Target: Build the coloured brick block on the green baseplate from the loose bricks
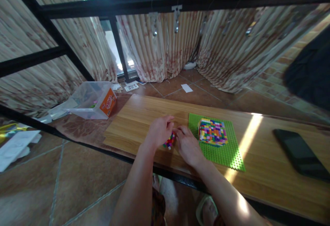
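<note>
Between my two hands, a small pile of colourful toy building bricks (169, 144) lies on the wooden board. My left hand (160, 130) is curled above the pile's left side, fingers bent towards the right hand. My right hand (188, 146) comes in from the other side, its bent fingertips close to the left hand's. Whatever the fingertips pinch is too small and covered to make out. Just right of my right hand, a multicoloured block of stacked bricks (212, 132) sits on a green studded baseplate (227, 158).
A dark phone (300, 154) lies at the right of the wooden board (139, 111). Beyond its left end stands a clear plastic bin (87, 111) with an orange label. A black metal bar (193, 1) crosses in front of the curtains. White paper (187, 88) lies on the floor.
</note>
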`<state>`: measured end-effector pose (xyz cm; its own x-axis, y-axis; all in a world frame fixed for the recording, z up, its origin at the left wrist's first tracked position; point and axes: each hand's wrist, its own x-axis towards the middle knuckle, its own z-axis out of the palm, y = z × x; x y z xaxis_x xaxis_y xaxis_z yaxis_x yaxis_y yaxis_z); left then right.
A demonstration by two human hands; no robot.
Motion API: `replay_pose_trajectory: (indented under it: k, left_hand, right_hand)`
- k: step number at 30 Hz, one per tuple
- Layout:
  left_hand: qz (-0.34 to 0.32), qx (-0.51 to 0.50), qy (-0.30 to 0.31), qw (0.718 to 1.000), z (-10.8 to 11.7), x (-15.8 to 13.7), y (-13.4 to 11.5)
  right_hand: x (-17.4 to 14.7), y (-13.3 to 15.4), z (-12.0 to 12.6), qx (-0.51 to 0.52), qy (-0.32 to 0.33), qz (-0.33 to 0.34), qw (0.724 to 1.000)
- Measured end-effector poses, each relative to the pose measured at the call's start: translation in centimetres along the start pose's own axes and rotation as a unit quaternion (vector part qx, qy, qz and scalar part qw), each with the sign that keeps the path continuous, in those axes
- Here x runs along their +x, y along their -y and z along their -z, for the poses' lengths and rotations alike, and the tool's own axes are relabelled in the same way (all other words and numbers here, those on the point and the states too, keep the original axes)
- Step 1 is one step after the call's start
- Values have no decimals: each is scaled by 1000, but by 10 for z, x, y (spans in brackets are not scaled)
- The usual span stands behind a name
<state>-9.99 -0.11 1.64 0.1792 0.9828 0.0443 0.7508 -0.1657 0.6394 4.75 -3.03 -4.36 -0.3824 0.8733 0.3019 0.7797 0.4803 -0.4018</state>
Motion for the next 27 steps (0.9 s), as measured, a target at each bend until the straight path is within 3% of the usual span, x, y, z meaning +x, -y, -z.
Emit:
replay_pose_trajectory:
  k: [20, 24, 27]
  left_hand:
    - [0, 29, 21, 999, 1, -3, 5]
    - [-11, -10, 20, 1000, 1, -3, 2]
    - [-30, -58, 64, 996, 2, -4, -3]
  right_hand:
    - [-8, -1, 1, 59, -9, -14, 998]
    - [-7, 2, 10, 71, -53, -21, 996]
    - [-8, 4, 21, 74, -96, -30, 992]
